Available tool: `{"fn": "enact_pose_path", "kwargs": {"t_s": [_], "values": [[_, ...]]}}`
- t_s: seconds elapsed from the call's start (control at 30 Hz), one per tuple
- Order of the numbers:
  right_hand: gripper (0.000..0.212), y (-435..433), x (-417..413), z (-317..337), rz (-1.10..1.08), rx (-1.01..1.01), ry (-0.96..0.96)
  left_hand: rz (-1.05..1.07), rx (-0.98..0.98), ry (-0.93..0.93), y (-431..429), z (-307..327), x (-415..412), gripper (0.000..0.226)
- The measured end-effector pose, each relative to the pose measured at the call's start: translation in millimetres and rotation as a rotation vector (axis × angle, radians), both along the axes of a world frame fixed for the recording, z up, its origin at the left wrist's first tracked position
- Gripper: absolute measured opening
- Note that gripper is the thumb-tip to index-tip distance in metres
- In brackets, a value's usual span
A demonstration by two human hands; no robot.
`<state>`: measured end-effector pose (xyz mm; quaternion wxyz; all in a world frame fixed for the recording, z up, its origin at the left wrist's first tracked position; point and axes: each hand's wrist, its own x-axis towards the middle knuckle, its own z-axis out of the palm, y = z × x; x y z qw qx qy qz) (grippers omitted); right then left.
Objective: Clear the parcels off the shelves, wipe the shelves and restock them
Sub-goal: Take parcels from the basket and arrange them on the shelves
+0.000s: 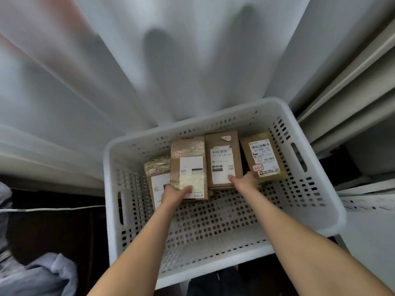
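At the far end of the white basket [192,123], my left hand [175,194] grips the taped parcel [188,165] and my right hand [243,179] pinches the labelled parcel [222,159] beside it, so I should lift both straight up, clear of their neighbours.

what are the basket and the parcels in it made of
The basket looks like moulded white plastic with a smooth, slightly matte finish: it has an even colour, rows of holes and a rounded rim. The parcels look like matte brown cardboard boxes with white paper labels. Some carry what seems to be clear tape, which shines and wrinkles.
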<state>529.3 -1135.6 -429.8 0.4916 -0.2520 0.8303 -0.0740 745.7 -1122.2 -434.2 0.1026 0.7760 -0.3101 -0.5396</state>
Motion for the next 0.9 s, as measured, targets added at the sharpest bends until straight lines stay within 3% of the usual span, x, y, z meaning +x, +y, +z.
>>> {"fn": "enact_pose_path", "kwargs": {"t_s": [0.23,0.47,0.57,0.67,0.9], "values": [[0.067,1,-9,-1,-0.06,-0.069,-0.025,0.146,-0.02,-0.013,1,1,7,0.069],[0.062,15,-10,-1,-0.223,-0.125,-0.139,0.244,-0.13,0.066,7,4,8,0.059],[0.065,24,-12,6,-0.323,-0.137,-0.208,0.243,-0.108,0.119,7,21,9,0.068],[0.07,32,-17,22,-0.397,-0.141,-0.296,0.223,-0.093,0.181,6,46,12,0.057],[0.051,44,-27,75,-0.431,-0.239,-0.4,0.276,-0.155,0.255,7,103,23,0.053]]}}
